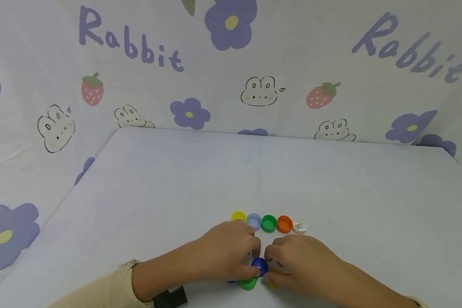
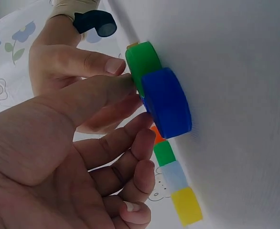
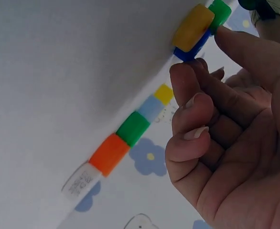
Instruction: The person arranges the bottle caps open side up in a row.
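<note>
A dark blue bottle cap (image 1: 259, 266) sits between the hands. My left hand (image 1: 229, 252) pinches it, thumb on its near edge and index finger by its far side. My right hand (image 1: 306, 263) has thumb and index finger bent close to its right side; whether they grip it is hidden. Just below is a green cap (image 1: 248, 283), beside a second dark blue cap (image 2: 167, 102) mostly covered by the left hand in the head view. A yellow cap (image 3: 193, 27) lies partly under the right thumb, beside the blue one.
Farther back runs a row of touching caps: yellow (image 1: 238, 217), light blue (image 1: 253, 221), green (image 1: 269, 223), orange (image 1: 284, 224) and whitish (image 1: 299, 226). A white cloth covers the table (image 1: 200, 179). Behind it hangs a printed cloth (image 1: 215, 77).
</note>
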Demonstrator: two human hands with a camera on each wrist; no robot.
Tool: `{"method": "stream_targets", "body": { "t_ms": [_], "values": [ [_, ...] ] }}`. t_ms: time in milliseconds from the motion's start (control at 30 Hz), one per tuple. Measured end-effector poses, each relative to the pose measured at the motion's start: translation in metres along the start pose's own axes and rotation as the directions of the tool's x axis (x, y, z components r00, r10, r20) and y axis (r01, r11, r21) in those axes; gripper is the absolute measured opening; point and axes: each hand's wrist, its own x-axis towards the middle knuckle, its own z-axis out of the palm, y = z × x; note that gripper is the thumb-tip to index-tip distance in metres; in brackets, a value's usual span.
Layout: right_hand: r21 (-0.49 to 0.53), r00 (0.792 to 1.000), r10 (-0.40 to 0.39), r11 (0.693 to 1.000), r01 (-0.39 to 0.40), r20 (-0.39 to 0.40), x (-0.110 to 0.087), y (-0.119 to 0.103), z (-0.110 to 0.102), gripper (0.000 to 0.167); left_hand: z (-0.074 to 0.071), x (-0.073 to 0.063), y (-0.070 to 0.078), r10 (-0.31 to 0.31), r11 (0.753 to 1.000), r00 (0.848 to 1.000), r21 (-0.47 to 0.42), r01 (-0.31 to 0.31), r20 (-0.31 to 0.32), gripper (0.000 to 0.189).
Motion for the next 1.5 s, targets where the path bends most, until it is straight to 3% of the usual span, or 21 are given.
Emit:
{"method": "stream_targets", "body": {
  "t_ms": [300, 533, 933, 1500],
  "values": [
    [-0.021, 1.000, 0.001, 1.000, -0.002, -0.022, 0.0080, -0.0052, 0.0033, 0.020, 0.0008, 0.0019, -0.0018, 0.005, 1.000, 1.000, -0.028, -0.005, -0.004, 0.015],
    [-0.022, 1.000, 0.005, 1.000, -0.005, -0.009, 0.0091, -0.0063, 0.0060, 0.020, 0.0009, 0.0015, -0.0034, 0.015, 1.000, 1.000, 0.004, -0.015, 0.008, 0.010],
    [0.006, 0.997, 0.064, 0.998, -0.064, 0.042, 0.0091, -0.0088, 0.0063, 0.019, 0.0044, 0.0040, -0.0036, 0.018, 1.000, 1.000, -0.023, -0.018, 0.013, 0.018],
    [-0.023, 0.999, 0.038, 0.999, -0.038, -0.013, 0.0078, -0.0085, 0.0075, 0.025, 0.0066, 0.0056, -0.0050, 0.030, 0.999, 1.000, -0.011, -0.030, 0.002, 0.020]
  ]
}}
